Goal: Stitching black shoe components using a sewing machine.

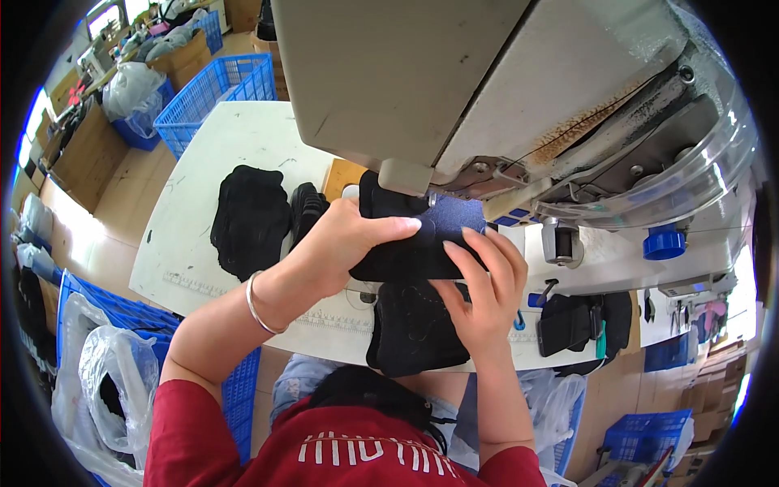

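Note:
A black fabric piece [398, 261] with a glittery blue patch [456, 214] lies under the head of a sewing machine [381, 89]. My left hand [345, 239] grips its left side, thumb pressed on top near the patch; the other fingers are mostly hidden. From the right, my right hand [487, 284] holds the piece's right edge, fingertips on top by the patch and thumb at the near edge. Another black fabric piece [418, 329] with a stitched outline sits below them at the table's front edge. The needle's contact with the fabric cannot be made out.
More black fabric pieces [251, 221] lie on the white table [182, 203] at left. A black phone-like object [561, 331] rests at right. Blue crates [215, 93] stand beyond the table, and another crate [243, 398] with plastic bags is beside my left arm.

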`<state>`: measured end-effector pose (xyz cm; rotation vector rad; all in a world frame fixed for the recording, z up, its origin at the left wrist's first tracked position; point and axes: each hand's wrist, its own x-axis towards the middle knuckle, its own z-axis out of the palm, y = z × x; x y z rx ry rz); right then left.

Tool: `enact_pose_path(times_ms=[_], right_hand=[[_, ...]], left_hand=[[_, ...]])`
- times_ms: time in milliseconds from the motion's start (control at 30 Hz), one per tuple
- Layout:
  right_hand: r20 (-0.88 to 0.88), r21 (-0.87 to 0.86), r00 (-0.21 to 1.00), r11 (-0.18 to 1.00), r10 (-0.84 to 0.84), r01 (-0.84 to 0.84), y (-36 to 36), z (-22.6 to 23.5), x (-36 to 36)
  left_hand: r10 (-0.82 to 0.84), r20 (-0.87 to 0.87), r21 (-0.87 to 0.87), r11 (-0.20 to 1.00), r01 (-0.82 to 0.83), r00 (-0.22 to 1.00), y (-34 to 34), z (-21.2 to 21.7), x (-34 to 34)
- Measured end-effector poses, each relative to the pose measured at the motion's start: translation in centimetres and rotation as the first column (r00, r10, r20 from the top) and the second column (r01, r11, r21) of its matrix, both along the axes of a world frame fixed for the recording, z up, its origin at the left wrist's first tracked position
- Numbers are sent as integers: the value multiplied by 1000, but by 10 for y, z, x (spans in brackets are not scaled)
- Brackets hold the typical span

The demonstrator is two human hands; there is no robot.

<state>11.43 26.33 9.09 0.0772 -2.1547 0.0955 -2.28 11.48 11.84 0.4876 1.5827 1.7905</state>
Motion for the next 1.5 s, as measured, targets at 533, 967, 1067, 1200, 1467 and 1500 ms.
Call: enact_pose_path(times_ms=[533, 967, 1067, 1200, 1467, 1500], right_hand=[[-29, 10, 998, 999, 47, -47, 9, 10, -23], [-32, 28, 999, 999, 31, -30, 10, 9, -22], [-29, 23, 998, 999, 48, -48, 10, 11, -23], [-21, 29, 999, 999, 36, -35, 9, 10, -22], [-48, 78, 998, 996, -28, 32, 4, 10, -20], [-43, 101, 999, 994, -32, 37, 5, 9, -18]], left_hand=[[-47, 106, 154, 988, 30, 993, 15, -1, -28], [-41, 38, 208, 978, 32, 998, 18, 1, -28], [-57, 79, 161, 986, 44, 995, 17, -1, -31], [-60, 80, 159, 986, 47, 995, 16, 1, -28], [11, 58, 191, 981, -22, 998, 19, -5, -26], [11, 58, 193, 981, -22, 998, 19, -5, -25]])
